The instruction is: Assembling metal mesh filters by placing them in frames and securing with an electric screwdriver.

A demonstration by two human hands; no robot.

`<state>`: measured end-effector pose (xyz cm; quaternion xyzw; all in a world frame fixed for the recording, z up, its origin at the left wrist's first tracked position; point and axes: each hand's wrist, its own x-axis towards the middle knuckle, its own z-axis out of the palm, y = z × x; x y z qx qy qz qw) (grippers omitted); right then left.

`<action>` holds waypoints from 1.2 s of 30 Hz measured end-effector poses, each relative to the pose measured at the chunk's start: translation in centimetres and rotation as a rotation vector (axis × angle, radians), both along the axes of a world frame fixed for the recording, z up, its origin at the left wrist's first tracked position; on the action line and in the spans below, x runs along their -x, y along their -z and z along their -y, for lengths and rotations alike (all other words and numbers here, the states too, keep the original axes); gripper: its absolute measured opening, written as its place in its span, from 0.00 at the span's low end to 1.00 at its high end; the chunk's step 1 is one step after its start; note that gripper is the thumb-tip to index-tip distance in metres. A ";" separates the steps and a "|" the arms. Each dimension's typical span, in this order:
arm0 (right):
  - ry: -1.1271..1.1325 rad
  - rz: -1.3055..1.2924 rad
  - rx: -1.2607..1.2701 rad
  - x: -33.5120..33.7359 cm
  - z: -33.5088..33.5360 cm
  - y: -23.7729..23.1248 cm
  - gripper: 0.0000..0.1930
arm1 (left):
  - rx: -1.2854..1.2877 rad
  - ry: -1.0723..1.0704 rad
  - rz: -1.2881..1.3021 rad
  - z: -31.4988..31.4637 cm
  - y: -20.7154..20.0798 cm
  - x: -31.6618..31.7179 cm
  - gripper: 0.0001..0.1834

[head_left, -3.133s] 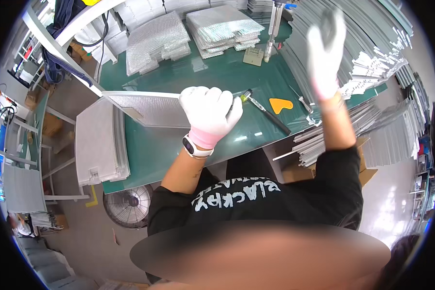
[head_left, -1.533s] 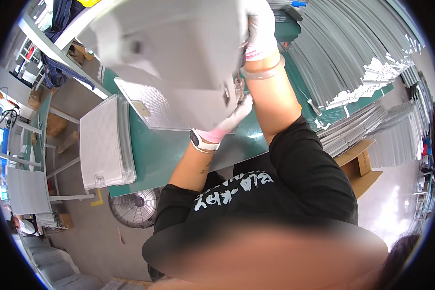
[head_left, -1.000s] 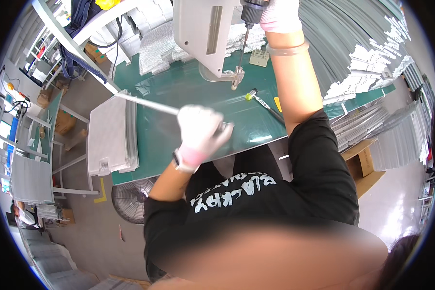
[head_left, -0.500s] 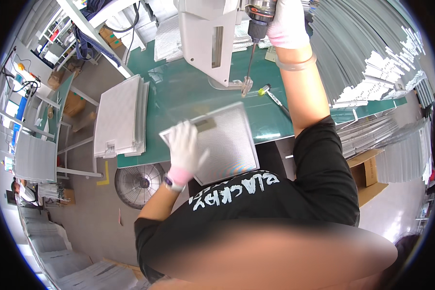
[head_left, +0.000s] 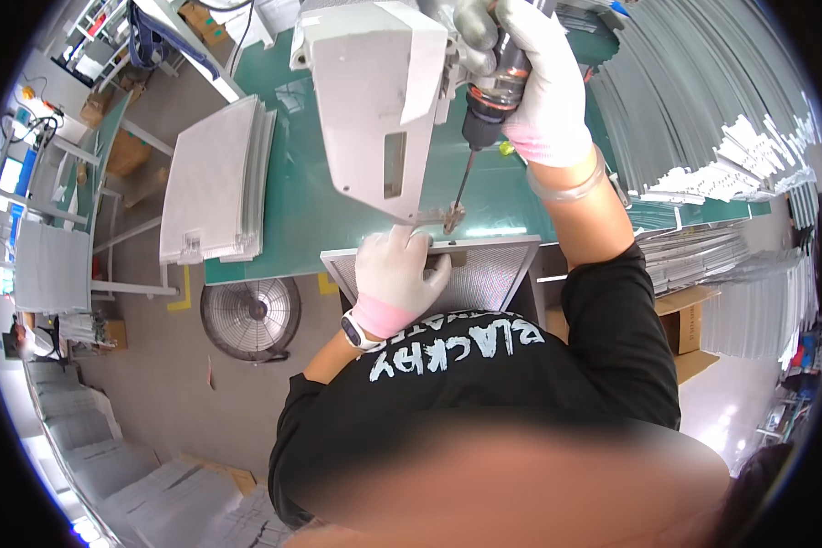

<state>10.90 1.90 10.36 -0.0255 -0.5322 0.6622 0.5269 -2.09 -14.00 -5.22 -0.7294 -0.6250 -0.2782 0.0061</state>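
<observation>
Screwdriver bit on filter frame

Mesh filter panel (head_left: pixel 484 279), grey with a thin metal frame, lies flat at the near edge of the green table (head_left: pixel 292 196), partly overhanging it. One panel is in hand; one stack of like panels (head_left: pixel 215 183) sits well to the left. The left hand (head_left: pixel 395 274), gloved white, presses flat on the panel's top rim, fingers spread. The right hand (head_left: pixel 534 87), also gloved, is clamped around one electric screwdriver (head_left: pixel 489 87) above the panel; its bit reaches down to a small bracket on the frame, just beside the left fingers.
</observation>
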 end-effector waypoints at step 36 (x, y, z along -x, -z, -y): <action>-0.242 0.060 0.015 1.3 4.6 5.4 0.28 | -0.086 0.135 0.092 2.4 0.8 -0.4 0.17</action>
